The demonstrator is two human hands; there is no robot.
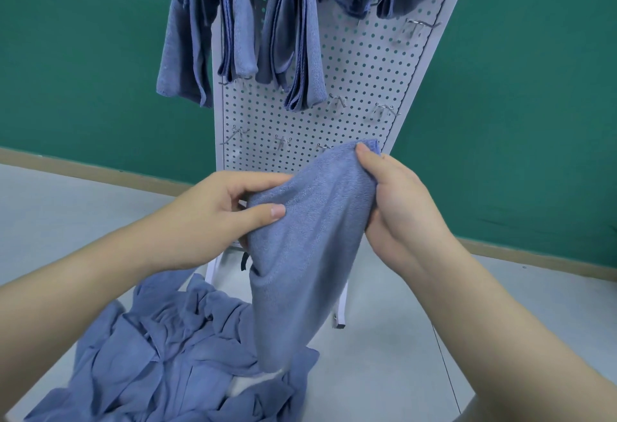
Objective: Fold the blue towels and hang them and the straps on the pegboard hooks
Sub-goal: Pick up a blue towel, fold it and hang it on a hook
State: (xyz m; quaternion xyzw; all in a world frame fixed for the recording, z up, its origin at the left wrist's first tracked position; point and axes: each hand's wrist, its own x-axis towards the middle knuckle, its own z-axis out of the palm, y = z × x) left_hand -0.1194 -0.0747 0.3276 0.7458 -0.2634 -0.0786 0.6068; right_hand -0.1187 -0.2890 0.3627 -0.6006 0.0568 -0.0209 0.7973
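— Green wall behind, and a white pegboard (pixel 350 81) stands on the grey counter (pixel 500 321), with folded towels (pixel 293 44) already hanging on its upper hooks. Which towel is in work now?

— One blue towel (pixel 300 254), held up in front of the board's lower part. The left hand (pixel 213 218) pinches its left top edge between thumb and curled fingers. The right hand (pixel 400 198) grips the right top corner, thumb over the cloth. Its bottom end hangs down to the pile (pixel 173 348) of loose towels on the near counter.

— How will it handle, you think?

— Soft and light, I judge. It droops and does not keep any shape alone, so a fold needs both hands. The terry surface looks not slippery.

— Where to take hold?

— At the two top corners, I would say, to keep the edge straight. Then the folded middle can go over a free hook (pixel 384 109) on the right of the board. I see no straps clearly.
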